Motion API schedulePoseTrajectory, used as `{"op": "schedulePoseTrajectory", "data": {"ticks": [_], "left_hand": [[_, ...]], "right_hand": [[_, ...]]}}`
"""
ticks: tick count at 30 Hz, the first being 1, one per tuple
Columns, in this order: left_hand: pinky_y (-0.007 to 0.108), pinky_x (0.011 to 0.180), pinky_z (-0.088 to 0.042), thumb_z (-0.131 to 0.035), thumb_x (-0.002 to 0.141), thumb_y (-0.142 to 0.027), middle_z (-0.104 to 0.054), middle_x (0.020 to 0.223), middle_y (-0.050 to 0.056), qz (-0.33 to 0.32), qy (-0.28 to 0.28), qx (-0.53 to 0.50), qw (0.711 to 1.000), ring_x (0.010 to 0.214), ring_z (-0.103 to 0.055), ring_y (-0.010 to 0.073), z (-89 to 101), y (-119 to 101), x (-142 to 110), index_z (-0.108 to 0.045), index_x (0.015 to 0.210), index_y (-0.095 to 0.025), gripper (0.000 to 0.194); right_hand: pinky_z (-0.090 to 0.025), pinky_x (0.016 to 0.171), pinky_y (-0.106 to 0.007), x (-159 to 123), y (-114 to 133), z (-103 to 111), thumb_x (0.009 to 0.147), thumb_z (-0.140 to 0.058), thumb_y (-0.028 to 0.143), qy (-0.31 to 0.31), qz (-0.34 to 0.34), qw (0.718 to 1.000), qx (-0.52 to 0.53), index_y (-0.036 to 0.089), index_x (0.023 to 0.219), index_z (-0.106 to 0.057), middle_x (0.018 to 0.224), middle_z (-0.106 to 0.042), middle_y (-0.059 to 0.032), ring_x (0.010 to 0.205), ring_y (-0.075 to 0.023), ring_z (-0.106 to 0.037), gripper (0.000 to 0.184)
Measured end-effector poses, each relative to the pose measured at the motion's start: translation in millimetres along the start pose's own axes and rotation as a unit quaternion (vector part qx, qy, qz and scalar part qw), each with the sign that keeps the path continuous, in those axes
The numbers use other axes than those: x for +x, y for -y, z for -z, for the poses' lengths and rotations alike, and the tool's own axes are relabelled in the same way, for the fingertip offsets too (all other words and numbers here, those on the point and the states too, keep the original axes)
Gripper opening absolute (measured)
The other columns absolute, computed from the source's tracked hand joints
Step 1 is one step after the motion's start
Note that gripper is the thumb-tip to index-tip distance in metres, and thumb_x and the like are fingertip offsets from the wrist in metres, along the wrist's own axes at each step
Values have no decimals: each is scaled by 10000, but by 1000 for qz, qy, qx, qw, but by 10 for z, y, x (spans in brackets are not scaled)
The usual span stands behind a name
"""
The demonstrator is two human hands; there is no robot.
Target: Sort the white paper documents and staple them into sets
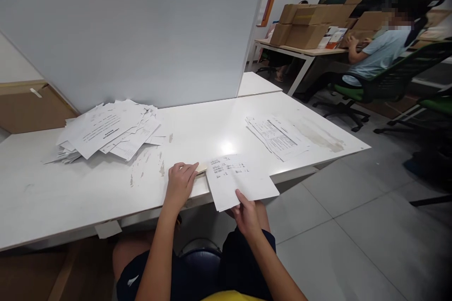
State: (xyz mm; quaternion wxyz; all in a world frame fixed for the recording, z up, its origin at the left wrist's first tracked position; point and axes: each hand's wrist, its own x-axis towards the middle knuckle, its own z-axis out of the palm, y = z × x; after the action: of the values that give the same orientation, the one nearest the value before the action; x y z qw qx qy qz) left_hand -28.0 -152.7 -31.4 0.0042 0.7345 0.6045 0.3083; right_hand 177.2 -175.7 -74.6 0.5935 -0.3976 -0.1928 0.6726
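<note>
My left hand (181, 179) rests near the table's front edge, its fingers closed over a small tan oblong object (201, 168) with a dark lower side. Most of that object is hidden under the hand, so its exact kind cannot be made out. My right hand (245, 214) pinches a white sheet of paper (243, 181) at its near edge, thumb on top and fingers underneath. Printed text shows on the far part of the sheet, which juts out over the table edge. Its left edge lies right beside the tan object; whether they touch is unclear.
A messy heap of papers (109, 129) lies at the left, before a large whiteboard (141, 33). A smaller stack of printed sheets (277, 136) is on the right of the white table (197, 127). Beyond, a seated person (377, 56) works near cardboard boxes (305, 33).
</note>
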Motion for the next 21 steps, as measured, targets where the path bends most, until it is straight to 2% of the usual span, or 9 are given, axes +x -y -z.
{"op": "schedulePoseTrajectory", "data": {"ticks": [6, 13, 21], "left_hand": [[432, 909, -363, -420, 972, -295, -712, 1047, 73, 7, 2, -6, 1000, 1027, -499, 263, -17, 2, -9, -638, 1224, -228, 340], [452, 967, -353, -396, 969, -230, -691, 1176, 44, -15, 15, -21, 1000, 1110, -498, 251, 23, -17, -4, -610, 1268, -288, 372], [451, 940, -363, -406, 948, -189, -710, 1142, 27, -17, 35, -40, 998, 1112, -504, 252, 16, 28, 20, -648, 1212, -291, 372]], "right_hand": [[-230, 402, -215, 1, -137, 42, 667, -781, 397, 23, -1, 999, -34, 186, 908, -577, 477, -340, 103, 419, -59, -247, 380], [-256, 402, -233, 26, -230, 106, 680, -770, 432, 0, 21, 997, -77, 194, 764, -543, 460, -339, 95, 414, -76, -288, 339], [-254, 401, -228, 36, -219, 93, 636, -785, 411, -38, 17, 997, -58, 188, 817, -565, 483, -351, 97, 422, -73, -290, 362]]}}
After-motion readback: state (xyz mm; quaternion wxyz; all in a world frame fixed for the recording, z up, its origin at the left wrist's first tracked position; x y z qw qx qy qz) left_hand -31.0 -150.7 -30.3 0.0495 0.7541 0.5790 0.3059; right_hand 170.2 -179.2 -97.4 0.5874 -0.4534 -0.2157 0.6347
